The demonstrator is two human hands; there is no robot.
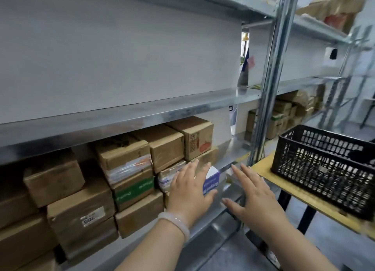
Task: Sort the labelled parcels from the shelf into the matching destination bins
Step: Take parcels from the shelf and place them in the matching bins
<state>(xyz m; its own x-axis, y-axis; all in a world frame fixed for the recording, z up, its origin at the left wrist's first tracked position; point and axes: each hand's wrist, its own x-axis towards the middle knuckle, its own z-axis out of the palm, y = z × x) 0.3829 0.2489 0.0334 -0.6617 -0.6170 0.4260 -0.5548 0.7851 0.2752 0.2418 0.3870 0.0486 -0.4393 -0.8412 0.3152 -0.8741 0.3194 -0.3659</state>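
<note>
Several brown cardboard parcels are stacked on the lower metal shelf. At the right end of the stack sits a small white and blue box. My left hand, with a pale bracelet on the wrist, is spread with straight fingers against the left side of that box, thumb under its corner. My right hand hovers flat and spread just right of the box, over the shelf's front edge, holding nothing. A black slatted plastic bin stands on a yellow-topped table to the right.
The shelf above carries nothing in view. A steel upright divides this bay from the neighbouring one, where more cardboard boxes are stacked. Grey floor shows under the table.
</note>
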